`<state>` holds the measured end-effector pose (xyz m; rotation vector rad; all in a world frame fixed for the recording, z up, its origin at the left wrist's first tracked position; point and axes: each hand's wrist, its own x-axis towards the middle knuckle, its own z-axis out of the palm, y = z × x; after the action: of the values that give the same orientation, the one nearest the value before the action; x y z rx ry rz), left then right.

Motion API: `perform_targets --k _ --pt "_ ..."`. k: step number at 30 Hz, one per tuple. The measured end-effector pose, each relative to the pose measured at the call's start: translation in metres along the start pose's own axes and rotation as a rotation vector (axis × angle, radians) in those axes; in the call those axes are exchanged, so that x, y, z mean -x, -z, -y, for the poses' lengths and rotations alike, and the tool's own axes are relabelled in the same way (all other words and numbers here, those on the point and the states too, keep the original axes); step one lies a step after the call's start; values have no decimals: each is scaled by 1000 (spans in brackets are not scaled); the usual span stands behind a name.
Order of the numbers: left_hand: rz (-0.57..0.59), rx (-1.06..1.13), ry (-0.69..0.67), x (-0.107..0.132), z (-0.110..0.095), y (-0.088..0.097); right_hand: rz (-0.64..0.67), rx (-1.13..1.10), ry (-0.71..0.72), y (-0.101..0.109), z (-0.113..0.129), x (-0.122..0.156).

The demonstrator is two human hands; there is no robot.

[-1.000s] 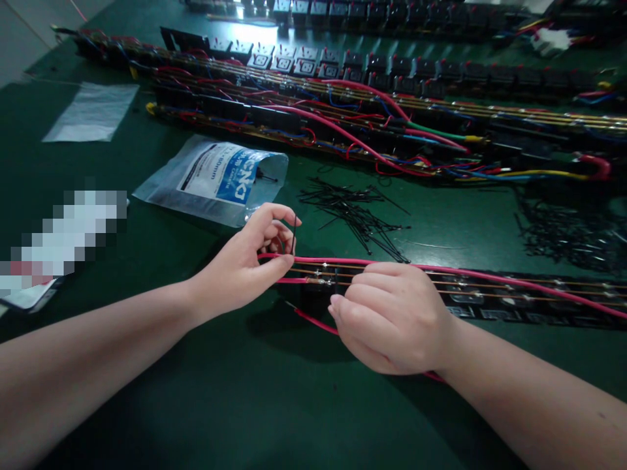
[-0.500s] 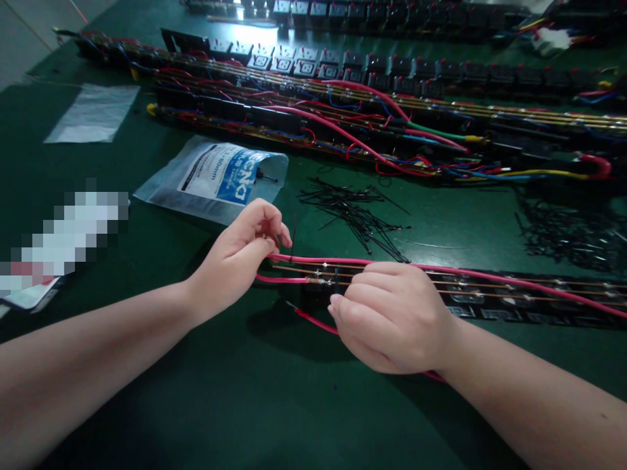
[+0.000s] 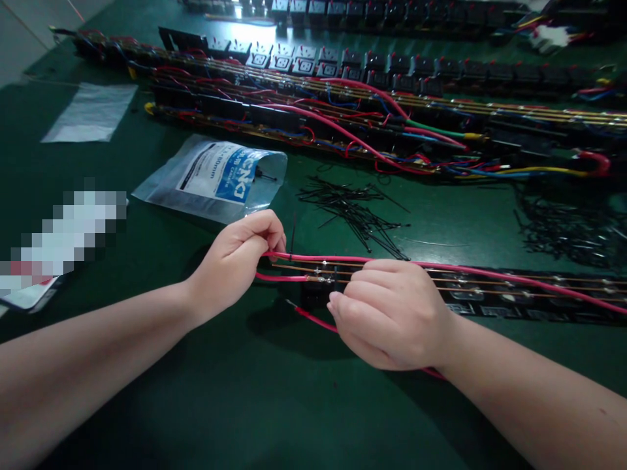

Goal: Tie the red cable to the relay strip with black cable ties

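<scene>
Nearest you, your right hand (image 3: 386, 316) is curled, fingers together, over the black strip (image 3: 490, 309); what it clamps, if anything, is hidden, so cannot tell. A loose red wire (image 3: 316, 320) emerges at its left. Your left hand (image 3: 235, 258) has thumb and fingers together, pinched on the red cable (image 3: 337, 259) near the strip's left end; the cable runs along the far edge. Just right of the pinch, a black cable tie (image 3: 293, 235) stands upright at the cable. Judged step: tying the cable down; next move calls for steadying it while drawing the tie's tail. Beyond: loose ties (image 3: 353, 205), then wired assemblies (image 3: 343, 124).
</scene>
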<state>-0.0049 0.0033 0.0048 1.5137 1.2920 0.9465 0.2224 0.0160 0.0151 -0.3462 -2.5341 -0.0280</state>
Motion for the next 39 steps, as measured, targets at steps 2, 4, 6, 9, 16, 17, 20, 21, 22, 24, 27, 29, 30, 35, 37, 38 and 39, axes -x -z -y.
perform_targets --k 2,4,6,9,16,17,20,21,22,24,27,29,30,35,37,38,39 --pt "1 11 1 0 -1 0 -8 -9 2 0 0 -1" --pt "11 16 1 -1 -1 0 -8 -17 5 -1 -1 -1" --pt "17 13 -3 -1 -2 0 -4 -19 5 -1 -1 -1" --pt "19 27 -8 -1 -1 0 -1 -18 4 -1 -1 0" --pt "20 55 -9 -1 3 1 13 4 1 0 0 1" --pt "17 51 -14 -1 3 1 15 5 0 1 1 0" --pt "14 36 -23 -1 4 1 16 2 3 2 2 -1" --pt "14 28 -23 -1 5 0 15 0 7 3 3 -1" --pt "14 17 -25 -1 5 0 13 -1 9 3 3 -1" --pt "1 -30 -61 -1 5 1 10 5 12 3 4 0" --pt "-102 -227 -298 3 1 1 2 16 18 2 4 1" --pt "-152 -388 -535 7 -2 0 2 17 31 2 3 2" --pt "-140 -459 -633 9 -3 -2 4 18 37 2 3 2" --pt "109 -849 -716 13 -2 -12 19 18 51 1 3 2" --pt "151 -927 -694 12 -1 -14 23 26 51 1 4 2" --pt "154 -932 -683 12 -1 -15 20 36 49 0 4 2" --pt "157 -920 -670 12 0 -15 12 46 46 0 4 2"
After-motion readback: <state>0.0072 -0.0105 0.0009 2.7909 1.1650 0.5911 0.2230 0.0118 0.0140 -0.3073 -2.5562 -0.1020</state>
